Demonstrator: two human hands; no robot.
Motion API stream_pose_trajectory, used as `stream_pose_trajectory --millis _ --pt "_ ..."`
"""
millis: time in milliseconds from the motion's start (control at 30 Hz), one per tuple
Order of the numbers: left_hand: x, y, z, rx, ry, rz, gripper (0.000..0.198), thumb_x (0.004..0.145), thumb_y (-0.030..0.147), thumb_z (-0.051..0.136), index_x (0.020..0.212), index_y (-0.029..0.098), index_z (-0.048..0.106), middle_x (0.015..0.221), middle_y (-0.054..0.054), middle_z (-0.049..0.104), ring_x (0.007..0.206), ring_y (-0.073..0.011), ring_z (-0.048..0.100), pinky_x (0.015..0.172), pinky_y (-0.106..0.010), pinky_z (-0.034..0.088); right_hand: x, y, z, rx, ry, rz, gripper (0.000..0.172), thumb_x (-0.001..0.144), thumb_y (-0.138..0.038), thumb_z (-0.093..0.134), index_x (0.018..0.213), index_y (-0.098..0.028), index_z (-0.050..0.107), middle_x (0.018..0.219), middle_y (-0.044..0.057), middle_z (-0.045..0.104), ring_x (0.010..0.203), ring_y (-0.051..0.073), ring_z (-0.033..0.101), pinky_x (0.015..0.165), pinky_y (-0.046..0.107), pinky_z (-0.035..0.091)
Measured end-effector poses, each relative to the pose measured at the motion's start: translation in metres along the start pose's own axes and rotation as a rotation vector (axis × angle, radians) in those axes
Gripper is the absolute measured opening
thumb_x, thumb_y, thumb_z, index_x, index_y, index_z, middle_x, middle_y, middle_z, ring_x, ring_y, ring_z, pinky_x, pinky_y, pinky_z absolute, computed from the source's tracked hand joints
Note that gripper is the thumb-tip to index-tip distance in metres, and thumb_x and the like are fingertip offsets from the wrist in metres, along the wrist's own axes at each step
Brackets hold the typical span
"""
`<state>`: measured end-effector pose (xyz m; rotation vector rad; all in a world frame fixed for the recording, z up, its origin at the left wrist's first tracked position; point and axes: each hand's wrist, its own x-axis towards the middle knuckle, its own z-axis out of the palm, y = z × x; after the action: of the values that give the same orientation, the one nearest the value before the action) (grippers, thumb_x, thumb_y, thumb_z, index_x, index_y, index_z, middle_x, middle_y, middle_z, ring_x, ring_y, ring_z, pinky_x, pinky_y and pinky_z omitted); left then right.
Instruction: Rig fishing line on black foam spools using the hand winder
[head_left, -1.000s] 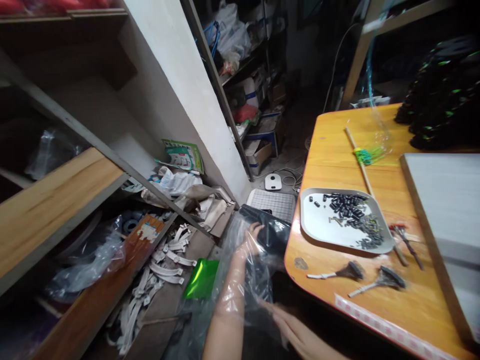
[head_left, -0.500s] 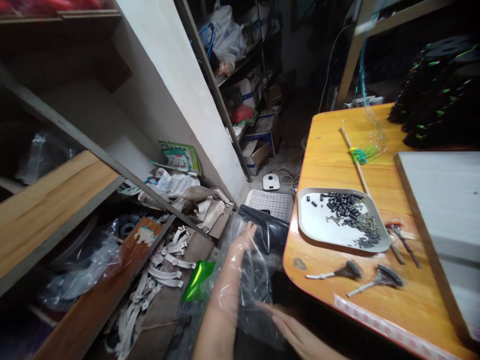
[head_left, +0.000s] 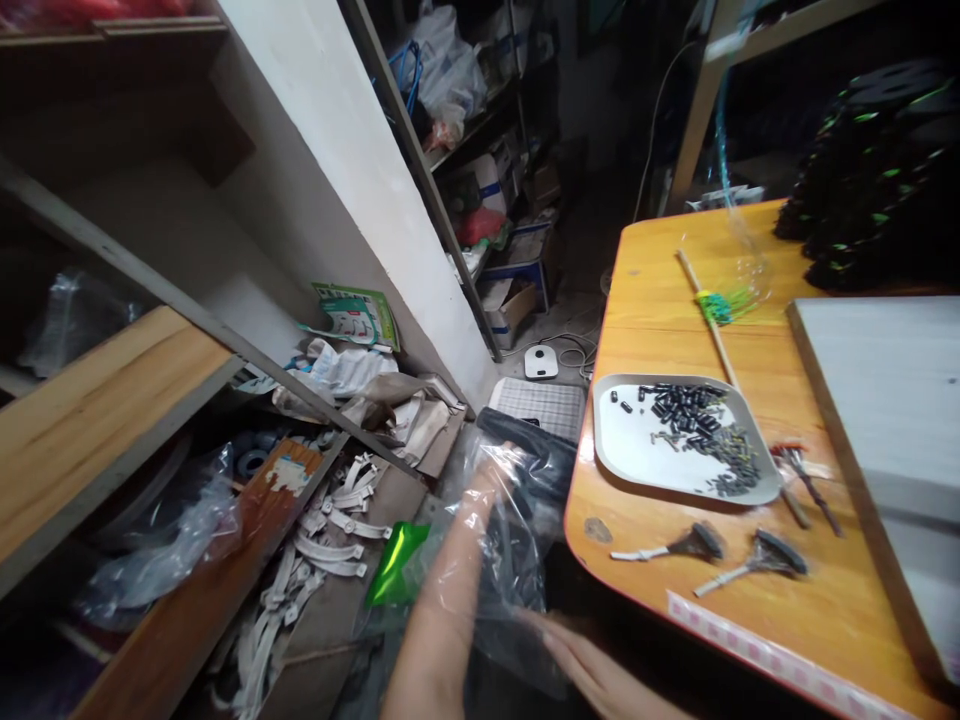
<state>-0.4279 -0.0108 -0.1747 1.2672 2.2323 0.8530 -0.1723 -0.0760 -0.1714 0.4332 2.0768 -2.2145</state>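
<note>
A clear plastic bag [head_left: 521,560] hangs low beside the table, loose and wrinkled. My left forearm reaches down into it, and my left hand [head_left: 501,462] shows through the film near its far end. Glare and the plastic blur those fingers, so what they hold is unclear. A black folded edge or sheet [head_left: 536,435] lies just past that hand. My right hand [head_left: 574,655] pinches the near rim of the bag, its fingers pressed together. Left of the bag lies a shiny green piece of film [head_left: 397,562].
On the wooden table [head_left: 645,300] stands a white tray [head_left: 622,445] of small black parts, with two small brushes [head_left: 694,542] [head_left: 765,560] and a stick [head_left: 720,340]. White plastic strips [head_left: 330,545] fill a carton at left, below a shelf board [head_left: 112,400]. A scale [head_left: 541,362] sits on the floor.
My left hand has shifted slightly farther right inside the bag, with more film over it. My right hand stays nearly where it was. The view has shifted a little.
</note>
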Motion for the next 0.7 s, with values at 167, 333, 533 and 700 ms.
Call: stream_pose_trajectory --millis 167,333,533,700 --pt "-0.005 -0.008 -0.008 0.084 -0.117 0.183 0.027 0.092 0.033 0.057 0.116 0.020 0.061 0.125 -0.010 0.059 0.109 -0.0233 0.059 0.093 -0.046 0.051 0.000 0.002 0.000 -0.010 0.003 0.010 0.070 0.094 -0.065 0.025 0.146 -0.021 0.042 0.153 0.007 0.038 0.142 0.022 0.033 0.121 0.042 0.016" --pt "-0.011 -0.019 -0.026 0.179 -0.050 0.163 0.033 0.091 0.033 0.058 0.122 0.019 0.058 0.135 -0.011 0.052 0.118 -0.0271 0.054 0.097 -0.051 0.047 0.001 0.004 0.000 -0.033 -0.004 0.004 0.068 0.096 -0.062 0.026 0.147 -0.020 0.040 0.153 0.007 0.038 0.142 0.022 0.033 0.121 0.042 0.016" --pt "-0.026 -0.011 -0.018 0.235 -0.038 0.079 0.035 0.092 0.035 0.057 0.124 0.021 0.056 0.131 -0.011 0.055 0.113 -0.0258 0.056 0.095 -0.049 0.049 -0.001 0.003 0.001 -0.045 -0.003 0.004 0.068 0.096 -0.061 0.025 0.147 -0.019 0.040 0.153 0.007 0.038 0.142 0.023 0.033 0.121 0.041 0.016" --pt "-0.052 -0.003 0.011 0.261 -0.116 0.001 0.044 0.089 0.034 0.061 0.130 0.019 0.052 0.138 -0.012 0.049 0.121 -0.0300 0.052 0.099 -0.055 0.045 -0.001 0.005 0.001 -0.056 0.005 -0.008 0.067 0.097 -0.061 0.025 0.147 -0.019 0.040 0.152 0.008 0.039 0.141 0.023 0.034 0.121 0.041 0.018"
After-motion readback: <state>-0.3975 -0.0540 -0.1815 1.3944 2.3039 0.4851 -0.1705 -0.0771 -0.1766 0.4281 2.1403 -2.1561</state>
